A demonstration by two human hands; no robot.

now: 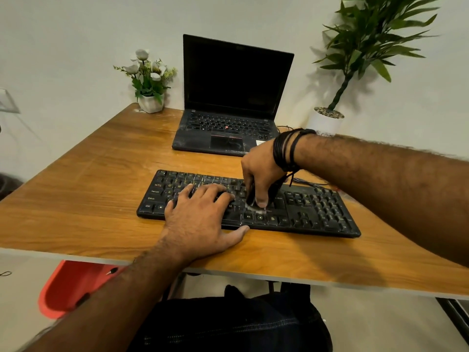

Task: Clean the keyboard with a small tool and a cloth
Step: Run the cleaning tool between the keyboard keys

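A black keyboard (317,209) lies across the middle of the wooden desk (88,179). My left hand (200,219) rests flat on its left half, fingers spread over the keys and thumb along the front edge. My right hand (261,171), with dark cords around the wrist, is closed on a small dark tool (252,199). The tool's pale, blurred tip touches the keys just right of the keyboard's middle. No cloth is in view.
An open black laptop (233,102) with a dark screen stands behind the keyboard. A small white pot of white flowers (148,80) sits at the back left corner, and a tall green plant (355,62) in a white pot at the back right. A red chair (68,285) stands below the desk's front edge.
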